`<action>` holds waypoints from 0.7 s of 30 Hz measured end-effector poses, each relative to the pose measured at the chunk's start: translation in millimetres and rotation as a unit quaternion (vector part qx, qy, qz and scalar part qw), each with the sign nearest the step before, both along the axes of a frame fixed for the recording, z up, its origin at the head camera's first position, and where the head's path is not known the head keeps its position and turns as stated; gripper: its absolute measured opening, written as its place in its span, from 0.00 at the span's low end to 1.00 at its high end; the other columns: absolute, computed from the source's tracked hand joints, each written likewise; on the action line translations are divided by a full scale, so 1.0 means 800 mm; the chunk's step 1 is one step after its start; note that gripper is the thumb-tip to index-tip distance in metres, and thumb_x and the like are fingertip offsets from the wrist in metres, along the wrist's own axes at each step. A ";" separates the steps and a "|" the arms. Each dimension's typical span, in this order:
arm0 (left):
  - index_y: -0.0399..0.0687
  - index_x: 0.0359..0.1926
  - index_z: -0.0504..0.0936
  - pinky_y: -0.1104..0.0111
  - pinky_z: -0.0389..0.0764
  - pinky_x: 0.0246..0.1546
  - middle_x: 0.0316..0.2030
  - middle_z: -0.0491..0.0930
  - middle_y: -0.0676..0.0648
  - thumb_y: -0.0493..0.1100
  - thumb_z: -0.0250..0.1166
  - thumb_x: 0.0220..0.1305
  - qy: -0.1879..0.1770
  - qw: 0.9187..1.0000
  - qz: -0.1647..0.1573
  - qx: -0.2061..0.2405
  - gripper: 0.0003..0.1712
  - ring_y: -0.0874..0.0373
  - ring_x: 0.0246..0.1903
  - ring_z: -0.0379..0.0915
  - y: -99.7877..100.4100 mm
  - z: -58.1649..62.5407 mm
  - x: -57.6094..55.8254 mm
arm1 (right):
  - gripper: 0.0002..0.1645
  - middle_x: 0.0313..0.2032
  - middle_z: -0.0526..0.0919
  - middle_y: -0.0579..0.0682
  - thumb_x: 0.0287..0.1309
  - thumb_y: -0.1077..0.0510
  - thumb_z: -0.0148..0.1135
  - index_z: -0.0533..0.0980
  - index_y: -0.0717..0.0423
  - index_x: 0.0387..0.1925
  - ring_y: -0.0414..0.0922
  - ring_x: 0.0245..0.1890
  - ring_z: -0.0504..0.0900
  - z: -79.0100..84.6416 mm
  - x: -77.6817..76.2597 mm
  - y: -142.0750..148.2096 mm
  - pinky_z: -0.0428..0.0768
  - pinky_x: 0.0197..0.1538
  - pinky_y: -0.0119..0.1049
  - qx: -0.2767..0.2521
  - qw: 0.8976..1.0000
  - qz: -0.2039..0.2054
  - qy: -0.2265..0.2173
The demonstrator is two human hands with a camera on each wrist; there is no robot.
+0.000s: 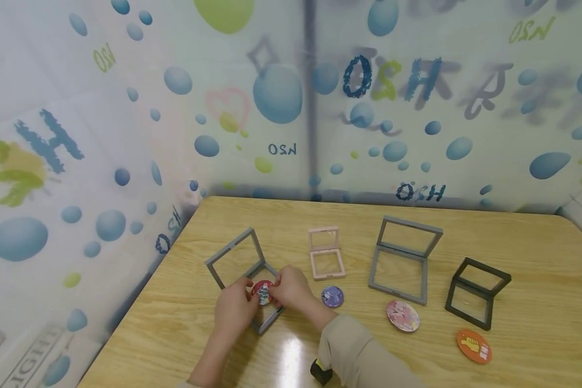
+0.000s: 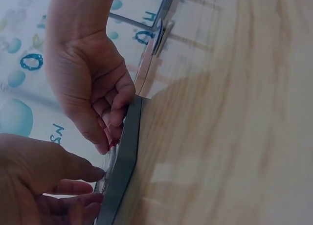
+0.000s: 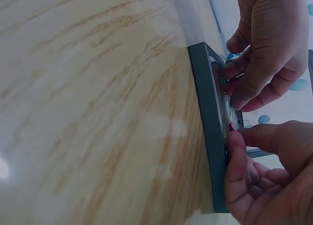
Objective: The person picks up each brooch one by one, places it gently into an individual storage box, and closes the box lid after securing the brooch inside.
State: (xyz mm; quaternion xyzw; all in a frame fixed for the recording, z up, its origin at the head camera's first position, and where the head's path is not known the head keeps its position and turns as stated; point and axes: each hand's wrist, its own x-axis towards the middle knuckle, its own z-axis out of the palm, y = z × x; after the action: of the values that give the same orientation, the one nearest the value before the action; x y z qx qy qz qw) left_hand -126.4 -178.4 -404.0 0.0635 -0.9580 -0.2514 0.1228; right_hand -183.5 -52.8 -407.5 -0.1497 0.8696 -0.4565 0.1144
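Observation:
A round red badge (image 1: 263, 291) with a figure printed on it lies over the lower half of an unfolded grey display frame (image 1: 271, 320). My left hand (image 1: 236, 308) pinches the badge's left edge, while my right hand (image 1: 293, 290) pinches its right edge. From the left wrist view, fingers of the left hand (image 2: 39, 181) and right hand (image 2: 93, 83) meet just above the frame's side (image 2: 126, 159). The right wrist view shows the right thumb and forefinger on the badge's red edge (image 3: 232, 127). Fingers hide much of the badge there.
Right of the hands stand a small pink frame (image 1: 327, 278), another grey frame (image 1: 397, 293) and a black frame (image 1: 469, 322), all unfolded. In front lie a purple badge (image 1: 332, 297), a pink badge (image 1: 403, 316) and an orange badge (image 1: 474, 346). A printed curtain (image 1: 281, 161) borders the wooden table (image 1: 184, 302).

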 end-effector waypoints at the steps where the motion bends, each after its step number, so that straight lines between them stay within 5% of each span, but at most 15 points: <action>1: 0.34 0.34 0.78 0.68 0.67 0.15 0.15 0.74 0.52 0.35 0.65 0.45 -0.001 1.000 0.000 -0.004 0.13 0.61 0.15 0.67 0.000 0.000 0.000 | 0.12 0.08 0.76 0.49 0.43 0.66 0.65 0.71 0.59 0.13 0.38 0.08 0.74 0.000 0.000 0.000 0.67 0.13 0.26 0.004 1.000 0.001 0.007; 14: 0.45 0.21 0.78 0.69 0.62 0.12 0.17 0.73 0.52 0.36 0.65 0.45 -0.018 0.999 -0.015 -0.049 0.03 0.61 0.15 0.64 0.001 0.004 0.003 | 0.12 0.07 0.74 0.45 0.39 0.64 0.66 0.71 0.56 0.10 0.35 0.07 0.71 -0.001 0.003 0.000 0.67 0.16 0.27 0.052 0.996 -0.005 0.079; 21: 0.43 0.23 0.78 0.70 0.62 0.13 0.16 0.70 0.52 0.36 0.64 0.46 -0.030 0.998 -0.023 -0.043 0.02 0.61 0.15 0.62 0.001 0.006 0.004 | 0.11 0.07 0.74 0.47 0.39 0.66 0.65 0.71 0.59 0.11 0.36 0.07 0.72 -0.002 0.004 0.002 0.68 0.14 0.26 0.016 0.997 0.002 0.077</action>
State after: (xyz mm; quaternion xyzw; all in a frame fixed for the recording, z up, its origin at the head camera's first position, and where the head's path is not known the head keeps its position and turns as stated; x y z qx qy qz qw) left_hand -122.9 -177.4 -399.3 0.0433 -0.9723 -0.2108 0.0911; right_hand -180.5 -50.8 -409.5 -0.1841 0.8828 -0.4293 0.0507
